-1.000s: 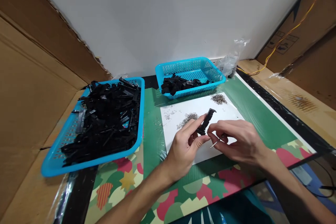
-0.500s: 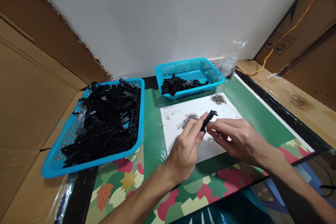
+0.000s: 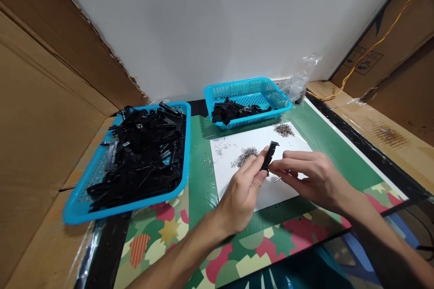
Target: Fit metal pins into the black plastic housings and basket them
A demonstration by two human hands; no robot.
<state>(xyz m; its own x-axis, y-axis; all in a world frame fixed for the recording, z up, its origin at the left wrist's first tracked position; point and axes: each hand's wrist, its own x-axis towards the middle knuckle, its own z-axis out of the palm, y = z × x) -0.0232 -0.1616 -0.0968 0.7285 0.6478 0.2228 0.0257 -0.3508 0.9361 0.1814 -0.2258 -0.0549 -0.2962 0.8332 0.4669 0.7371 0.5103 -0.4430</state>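
Note:
A long black plastic part stands tilted in my left hand, whose fingers and thumb are closed round its lower half. My right hand pinches close to the part's right side, its fingertips at or near the part. A thin metal rod, perhaps a tweezer or screwdriver shaft, sticks out from the curled fingers of my right hand. Whether a tiny piece is also between those fingertips, I cannot make out. Below both hands lies a white sheet with a pile of small metal pieces just beyond the left hand.
A blue basket full of black plastic parts stands at the left. Farther back, a second blue basket holds fewer black parts. Another metal pile is on the sheet's far right. A clear plastic bag sits by the wall.
The black part has turned slightly in my left hand, showing more of its ribbed side. My right fingertips have shifted slightly down along it. The whole view has moved a little.

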